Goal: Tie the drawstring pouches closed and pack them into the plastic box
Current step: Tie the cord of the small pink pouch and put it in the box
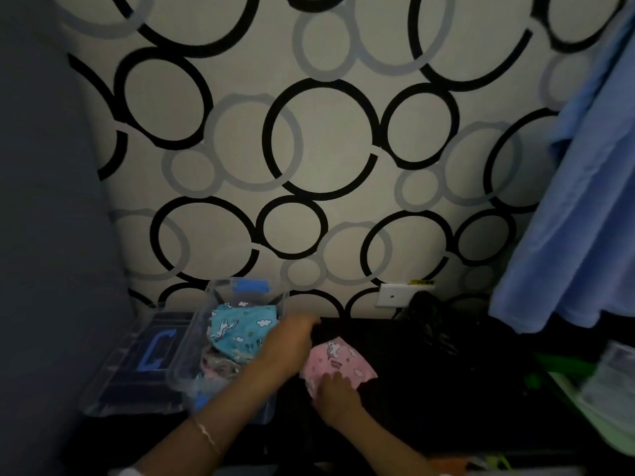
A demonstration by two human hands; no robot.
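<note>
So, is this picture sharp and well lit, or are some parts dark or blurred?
Head view: dim overall, the black table loses nearly all detail. Head view: left hand and right hand look softly blurred. Head view: pink pouch and blue pouch stay readable.

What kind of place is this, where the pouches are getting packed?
Most likely a room in a home, perhaps a bedroom: ring-patterned wallpaper, a blue cloth hanging at the right, and a white wall plate just above a dark table holding the clear plastic box.

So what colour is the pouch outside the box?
The pouch is pink with white unicorns and clouds, seen in the head view.
</note>
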